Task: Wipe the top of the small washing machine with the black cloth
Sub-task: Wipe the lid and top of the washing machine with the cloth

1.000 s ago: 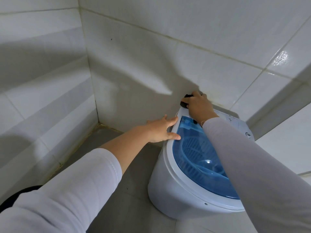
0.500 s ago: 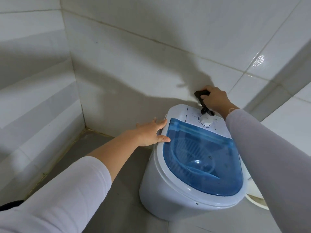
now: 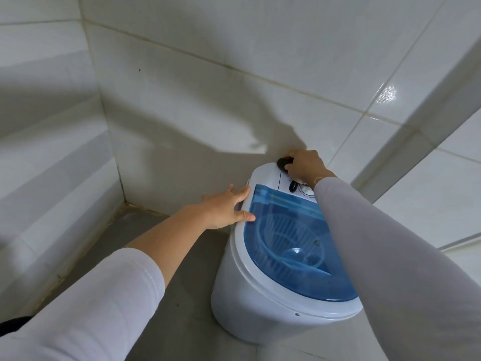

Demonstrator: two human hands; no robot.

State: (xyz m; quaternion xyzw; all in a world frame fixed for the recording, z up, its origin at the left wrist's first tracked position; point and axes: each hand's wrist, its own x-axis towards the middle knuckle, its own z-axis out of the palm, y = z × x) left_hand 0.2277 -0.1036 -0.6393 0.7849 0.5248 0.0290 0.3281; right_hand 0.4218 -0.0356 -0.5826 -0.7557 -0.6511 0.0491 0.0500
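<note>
In the tiled corner, on the grey floor [image 3: 135, 230], the small washing machine [image 3: 260, 308] stands close against the white wall tiles [image 3: 208, 87]. My right hand [image 3: 303, 165] is at its far end, on the white control panel [image 3: 265, 175], fingers curled and pressed together around the black cloth [image 3: 282, 162], which I hold bunched against the back edge. A loose tail of it hangs out near the dial [image 3: 307, 191]. The cloth looks soft and limp, so I judge it best kept wadded in the palm, with flat pressure. My left hand [image 3: 226, 207] lies spread on the machine's left rim, fingers apart, thumb on the edge of the blue lid [image 3: 286, 241], holding nothing. The machine is smooth, glossy plastic, rounded, probably light and apt to slide, so bracing the rim makes sense. The see-through lid looks thin; I would wipe it gently.
</note>
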